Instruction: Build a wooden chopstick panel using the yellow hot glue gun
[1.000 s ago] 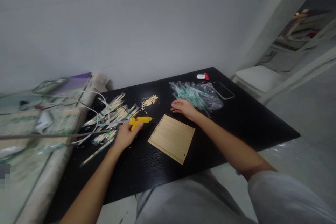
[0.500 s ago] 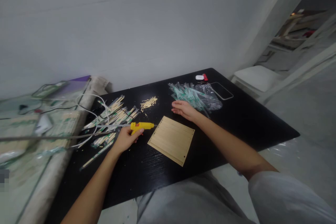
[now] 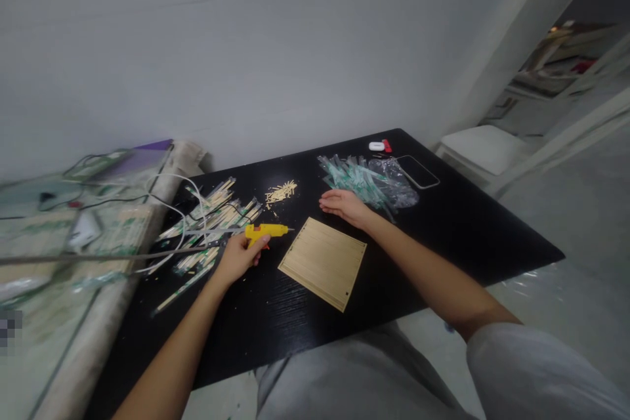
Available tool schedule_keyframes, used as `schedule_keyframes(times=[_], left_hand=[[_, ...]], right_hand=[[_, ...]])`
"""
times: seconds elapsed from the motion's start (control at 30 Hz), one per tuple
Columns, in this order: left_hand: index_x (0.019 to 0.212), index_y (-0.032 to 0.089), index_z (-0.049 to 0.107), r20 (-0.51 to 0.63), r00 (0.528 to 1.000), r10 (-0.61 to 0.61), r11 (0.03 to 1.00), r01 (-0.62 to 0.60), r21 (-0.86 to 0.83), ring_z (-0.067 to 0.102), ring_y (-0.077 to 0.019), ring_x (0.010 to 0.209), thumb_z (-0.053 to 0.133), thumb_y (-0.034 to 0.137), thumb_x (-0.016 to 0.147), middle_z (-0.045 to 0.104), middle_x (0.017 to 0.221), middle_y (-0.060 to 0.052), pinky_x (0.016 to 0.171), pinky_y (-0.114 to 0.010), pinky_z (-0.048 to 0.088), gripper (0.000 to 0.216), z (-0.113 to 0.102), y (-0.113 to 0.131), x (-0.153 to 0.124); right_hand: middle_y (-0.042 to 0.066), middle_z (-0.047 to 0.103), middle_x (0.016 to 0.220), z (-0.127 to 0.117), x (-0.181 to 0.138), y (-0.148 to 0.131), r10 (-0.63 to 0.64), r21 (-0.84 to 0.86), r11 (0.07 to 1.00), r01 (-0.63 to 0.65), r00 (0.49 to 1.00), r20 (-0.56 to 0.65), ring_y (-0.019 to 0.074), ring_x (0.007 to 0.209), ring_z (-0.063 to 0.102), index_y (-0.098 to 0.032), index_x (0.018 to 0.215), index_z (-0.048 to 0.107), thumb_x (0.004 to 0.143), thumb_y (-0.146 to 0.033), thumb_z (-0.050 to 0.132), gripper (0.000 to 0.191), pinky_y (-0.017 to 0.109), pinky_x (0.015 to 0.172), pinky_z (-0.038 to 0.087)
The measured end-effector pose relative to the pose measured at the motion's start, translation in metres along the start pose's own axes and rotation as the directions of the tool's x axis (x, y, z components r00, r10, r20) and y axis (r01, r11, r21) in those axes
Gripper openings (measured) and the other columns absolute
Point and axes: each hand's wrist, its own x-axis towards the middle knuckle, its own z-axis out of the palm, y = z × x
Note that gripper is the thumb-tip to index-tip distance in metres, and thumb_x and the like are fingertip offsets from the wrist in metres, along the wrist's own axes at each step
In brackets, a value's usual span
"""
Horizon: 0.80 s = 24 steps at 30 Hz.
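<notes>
My left hand (image 3: 236,259) is wrapped around the handle of a yellow hot glue gun (image 3: 266,231). The gun's nozzle points right, just off the upper-left corner of a square wooden panel (image 3: 327,262). That panel lies flat on the black table, with thin strips along its left and lower-left edges and a small dark mark at its lower-right corner. Beyond the panel's far edge, my right hand (image 3: 344,205) hovers with fingers loosely stretched out and slightly bent; I see nothing in it. A pile of short cut wooden sticks (image 3: 281,192) lies to its left.
Wrapped chopsticks (image 3: 216,220) are heaped at the left under white and black cables. Torn plastic wrappers (image 3: 357,180), a phone-like flat object (image 3: 418,172) and a white case (image 3: 377,146) lie at the back right of the black table (image 3: 472,230). A white stool (image 3: 482,147) stands beyond.
The glue gun's nozzle has risen slightly and come away from the panel's corner. My right hand has shifted a little left. The panel stays in place.
</notes>
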Motion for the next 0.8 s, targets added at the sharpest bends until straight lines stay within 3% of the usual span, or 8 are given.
schedule_keyframes(times=[0.23,0.4,0.5,0.63,0.8], left_hand=[[0.064,0.018,0.064,-0.005,1.000,-0.018,1.000,0.018,-0.007,0.051,-0.0128,0.038,0.069,0.067,0.076,0.057,0.046,0.002,0.042,-0.025,0.038,0.051,-0.0001,-0.0007,0.0002],[0.064,0.018,0.064,-0.014,1.000,-0.021,1.000,0.021,0.003,0.051,-0.0127,0.038,0.069,0.069,0.075,0.057,0.046,0.002,0.042,-0.024,0.037,0.053,-0.0002,-0.0001,-0.0006],[0.064,0.018,0.063,-0.018,1.000,-0.015,1.000,0.015,0.009,0.051,-0.0125,0.039,0.069,0.070,0.075,0.057,0.047,0.002,0.042,-0.024,0.038,0.053,0.0002,-0.0005,-0.0007],[0.067,0.017,0.064,-0.015,1.000,-0.002,1.000,0.002,0.003,0.052,-0.0125,0.040,0.068,0.070,0.076,0.058,0.048,0.002,0.042,-0.024,0.038,0.053,0.0007,-0.0019,0.0001],[0.069,0.016,0.066,-0.018,1.000,-0.008,1.000,0.008,-0.003,0.052,-0.0120,0.040,0.069,0.069,0.077,0.058,0.049,0.002,0.042,-0.023,0.038,0.053,0.0007,-0.0045,0.0010]], right_hand=[[-0.002,0.069,0.074,0.0006,-0.0004,0.0023,-0.035,-0.044,0.998,0.034,0.999,-0.004,0.0096,0.068,0.066,-0.017,0.083,0.066,0.061,-0.020,0.094,0.036,0.023,0.070,0.058],[-0.001,0.066,0.070,0.0032,-0.0003,0.0030,-0.061,-0.080,0.995,0.060,0.998,0.002,0.0094,0.065,0.061,-0.017,0.080,0.066,0.065,-0.034,0.092,0.035,0.022,0.063,0.054],[-0.005,0.057,0.062,0.0040,0.0000,0.0029,-0.074,-0.091,0.993,0.074,0.997,0.008,0.0075,0.057,0.052,-0.017,0.078,0.063,0.070,-0.040,0.089,0.035,0.020,0.054,0.046],[-0.013,0.032,0.051,0.0034,-0.0006,0.0017,-0.072,-0.104,0.992,0.073,0.997,0.011,0.0046,0.044,0.029,-0.020,0.081,0.058,0.075,-0.042,0.084,0.034,0.018,0.042,0.026],[-0.012,0.034,0.052,0.0034,-0.0020,0.0002,-0.091,-0.133,0.987,0.091,0.996,0.007,0.0049,0.045,0.028,-0.020,0.084,0.060,0.071,-0.037,0.083,0.031,0.020,0.044,0.026]])
